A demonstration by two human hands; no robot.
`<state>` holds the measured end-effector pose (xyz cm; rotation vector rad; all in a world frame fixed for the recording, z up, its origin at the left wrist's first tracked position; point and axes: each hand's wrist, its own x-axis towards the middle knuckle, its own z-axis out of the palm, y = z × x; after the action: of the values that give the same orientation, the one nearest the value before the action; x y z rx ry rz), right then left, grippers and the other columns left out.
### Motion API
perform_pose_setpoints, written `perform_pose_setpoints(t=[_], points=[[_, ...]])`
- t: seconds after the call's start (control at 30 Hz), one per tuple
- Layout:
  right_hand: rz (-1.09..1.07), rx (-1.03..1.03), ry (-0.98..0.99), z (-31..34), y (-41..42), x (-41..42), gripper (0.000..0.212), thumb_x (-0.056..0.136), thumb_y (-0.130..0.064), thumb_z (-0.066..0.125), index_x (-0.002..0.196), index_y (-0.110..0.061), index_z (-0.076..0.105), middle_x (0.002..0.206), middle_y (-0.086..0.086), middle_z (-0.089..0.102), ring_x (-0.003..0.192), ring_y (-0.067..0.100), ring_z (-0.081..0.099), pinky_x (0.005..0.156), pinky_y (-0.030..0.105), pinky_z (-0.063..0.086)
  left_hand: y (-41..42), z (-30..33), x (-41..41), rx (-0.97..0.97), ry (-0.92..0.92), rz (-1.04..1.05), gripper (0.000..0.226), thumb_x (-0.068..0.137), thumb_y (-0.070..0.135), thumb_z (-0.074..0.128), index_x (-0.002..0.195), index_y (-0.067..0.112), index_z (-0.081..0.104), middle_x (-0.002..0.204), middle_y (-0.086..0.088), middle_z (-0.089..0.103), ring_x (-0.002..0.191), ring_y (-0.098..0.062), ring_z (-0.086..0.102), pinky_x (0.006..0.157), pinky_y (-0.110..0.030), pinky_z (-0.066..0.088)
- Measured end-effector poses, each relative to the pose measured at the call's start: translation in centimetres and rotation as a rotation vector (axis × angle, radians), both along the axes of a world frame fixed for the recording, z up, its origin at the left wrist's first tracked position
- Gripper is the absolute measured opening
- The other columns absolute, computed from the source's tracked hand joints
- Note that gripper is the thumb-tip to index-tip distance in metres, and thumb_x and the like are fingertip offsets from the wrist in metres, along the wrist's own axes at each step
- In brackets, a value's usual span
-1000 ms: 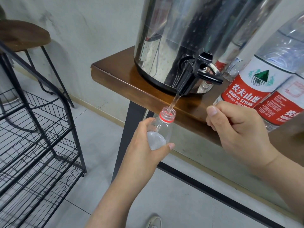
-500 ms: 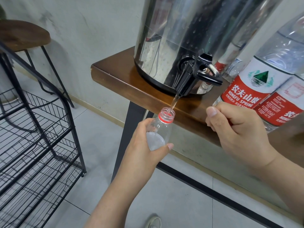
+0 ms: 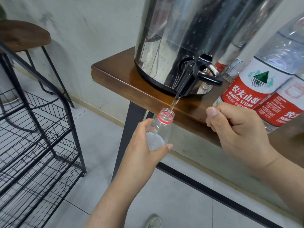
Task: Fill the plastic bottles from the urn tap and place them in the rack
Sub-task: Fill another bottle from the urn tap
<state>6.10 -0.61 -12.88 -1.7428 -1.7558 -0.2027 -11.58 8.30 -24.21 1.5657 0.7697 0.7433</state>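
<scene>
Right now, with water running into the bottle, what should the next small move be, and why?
Probably hold the bottle steady in the left hand under the tap: water is streaming into its mouth and the level looks below the neck. The right hand is off the lever.

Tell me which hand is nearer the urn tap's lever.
Right. The right hand hangs curled just below the tap lever, not touching it. The left hand is lower and further left, gripping the bottle under the spout.
</scene>
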Motion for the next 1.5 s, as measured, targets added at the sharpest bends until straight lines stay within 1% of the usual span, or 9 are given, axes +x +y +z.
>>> perform_pose_setpoints(t=[0.1,0.23,0.4,0.53,0.67,0.83,1.1,1.3,1.5], points=[[0.003,-0.001,0.001,-0.03,-0.01,0.05,0.041,0.103,-0.04,0.043,0.068,-0.02,0.054,0.064,-0.009,0.056,0.062,0.016,0.057,0.052,0.022,0.039,-0.03,0.08,0.03,-0.003,-0.007,0.001,0.062,0.083,0.045,0.079,0.11,0.071,0.03,0.118,0.037,0.047,0.11,0.024,0.042,0.071,-0.004,0.04],[0.002,0.003,-0.004,-0.06,-0.06,0.1,0.042,0.103,-0.037,0.044,0.068,-0.018,0.054,0.063,-0.008,0.055,0.06,0.016,0.055,0.051,0.024,0.038,-0.02,-0.02,0.03,-0.009,-0.013,0.005,0.065,0.083,0.045,0.08,0.119,0.064,0.03,0.122,0.032,0.048,0.113,0.008,0.048,0.076,-0.007,0.04],[0.006,0.007,-0.005,-0.09,-0.02,0.06,0.041,0.103,-0.037,0.043,0.067,-0.021,0.052,0.062,-0.005,0.054,0.059,0.017,0.055,0.052,0.03,0.039,0.0,0.03,-0.09,-0.007,-0.012,0.004,0.066,0.084,0.044,0.079,0.122,0.062,0.029,0.122,0.033,0.047,0.112,0.01,0.048,0.072,-0.003,0.04],[-0.001,0.003,-0.011,-0.1,-0.05,0.1,0.042,0.103,-0.038,0.043,0.067,-0.02,0.053,0.062,-0.006,0.055,0.059,0.017,0.055,0.051,0.03,0.039,0.0,-0.01,-0.03,-0.002,-0.014,0.008,0.066,0.084,0.044,0.079,0.124,0.061,0.03,0.125,0.032,0.048,0.116,0.008,0.048,0.079,-0.006,0.039],[-0.001,0.004,-0.007,-0.09,-0.01,0.1,0.04,0.103,-0.038,0.043,0.068,-0.023,0.052,0.063,-0.006,0.055,0.06,0.017,0.056,0.052,0.032,0.04,0.03,0.06,0.02,-0.002,0.0,0.003,0.067,0.083,0.044,0.079,0.123,0.061,0.028,0.123,0.034,0.046,0.11,0.015,0.046,0.069,0.0,0.042],[-0.003,0.004,-0.003,-0.06,0.0,0.02,0.04,0.103,-0.04,0.042,0.068,-0.025,0.051,0.063,-0.008,0.055,0.06,0.017,0.056,0.052,0.032,0.04,0.04,-0.01,0.03,-0.008,0.003,0.003,0.066,0.083,0.043,0.08,0.122,0.061,0.03,0.122,0.034,0.047,0.111,0.014,0.046,0.072,0.006,0.04],[-0.014,-0.002,-0.015,-0.01,-0.04,-0.08,0.04,0.103,-0.041,0.042,0.068,-0.025,0.051,0.064,-0.007,0.056,0.062,0.016,0.056,0.053,0.029,0.04,0.07,-0.03,0.04,0.005,0.016,0.005,0.066,0.083,0.044,0.079,0.122,0.061,0.029,0.119,0.038,0.045,0.108,0.026,0.04,0.069,0.004,0.04],[-0.015,0.0,-0.016,0.04,0.06,-0.19,0.039,0.103,-0.041,0.042,0.068,-0.027,0.05,0.064,-0.007,0.056,0.061,0.017,0.056,0.053,0.031,0.04,0.09,0.07,0.01,0.004,0.005,0.008,0.066,0.084,0.043,0.08,0.124,0.059,0.03,0.124,0.034,0.047,0.113,0.015,0.045,0.079,-0.004,0.037],[-0.013,-0.001,-0.011,0.12,0.0,-0.29,0.037,0.103,-0.044,0.042,0.069,-0.032,0.049,0.064,-0.01,0.055,0.062,0.016,0.056,0.052,0.028,0.041,0.06,0.13,0.07,0.005,0.01,0.013,0.067,0.083,0.043,0.08,0.125,0.057,0.031,0.124,0.031,0.048,0.113,0.01,0.048,0.077,-0.005,0.04]])
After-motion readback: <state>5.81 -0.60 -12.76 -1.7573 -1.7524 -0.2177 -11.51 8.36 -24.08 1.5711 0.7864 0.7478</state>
